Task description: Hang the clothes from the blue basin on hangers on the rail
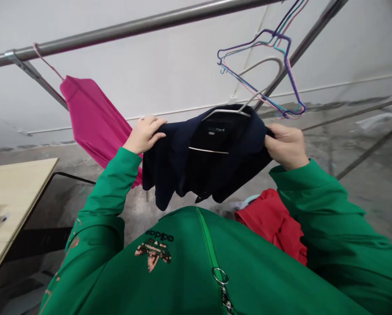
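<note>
A dark navy collared top (176, 153) hangs spread in front of me, its neck opening and inside label facing up. Within its shoulders sits a white hanger (274, 72), whose crossbar shows across the opening and whose hook rises to the upper right. My left hand (146, 133) grips the top at its left shoulder, thumb and fingers closed on the cloth. On the opposite shoulder, my right hand (288, 145) is closed around the fabric. The lower part of the top drops away below and is partly hidden.
A metal rail (133, 27) crosses above. A pink garment (91, 118) hangs from it at left; several empty coloured hangers (292, 78) hang at right. Red cloth (274, 223) lies below on the right. A light wooden table (15, 188) stands at far left.
</note>
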Motion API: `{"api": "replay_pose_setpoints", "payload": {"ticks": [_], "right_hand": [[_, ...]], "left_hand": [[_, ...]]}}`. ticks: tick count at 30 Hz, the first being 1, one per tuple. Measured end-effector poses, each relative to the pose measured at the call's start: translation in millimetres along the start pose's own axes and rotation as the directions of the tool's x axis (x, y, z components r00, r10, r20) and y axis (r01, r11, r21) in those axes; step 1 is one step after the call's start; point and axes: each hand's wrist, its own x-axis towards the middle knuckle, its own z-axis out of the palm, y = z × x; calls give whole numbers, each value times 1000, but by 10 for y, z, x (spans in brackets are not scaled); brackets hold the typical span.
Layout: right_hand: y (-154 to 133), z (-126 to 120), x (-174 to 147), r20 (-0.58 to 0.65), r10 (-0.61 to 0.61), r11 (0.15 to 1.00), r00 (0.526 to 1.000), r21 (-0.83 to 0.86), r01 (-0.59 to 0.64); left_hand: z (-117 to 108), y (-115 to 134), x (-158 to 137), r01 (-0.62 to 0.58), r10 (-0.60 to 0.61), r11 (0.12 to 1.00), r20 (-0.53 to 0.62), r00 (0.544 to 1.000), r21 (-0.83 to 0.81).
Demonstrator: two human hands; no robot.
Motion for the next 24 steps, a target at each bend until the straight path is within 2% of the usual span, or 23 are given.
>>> {"api": "replay_pose_setpoints", "payload": {"ticks": [3, 6, 13, 18, 24], "right_hand": [[-57, 29, 13, 19, -37, 998, 999, -47, 38], [-110, 61, 9, 21, -73, 994, 997, -76, 75], [-201, 147, -16, 32, -139, 966, 990, -214, 143], [-153, 201, -16, -34, -216, 942, 976, -270, 199], [-78, 274, -54, -81, -208, 944, 975, -279, 178]], "left_hand": [[38, 133, 83, 64, -66, 991, 8, 998, 121], [52, 270, 115, 131, -121, 969, -58, 991, 209], [74, 554, 179, 188, -113, 919, -223, 968, 347], [4, 616, 300, 199, -107, 932, -297, 949, 303], [-92, 787, 487, 162, -83, 953, -293, 952, 256]]}}
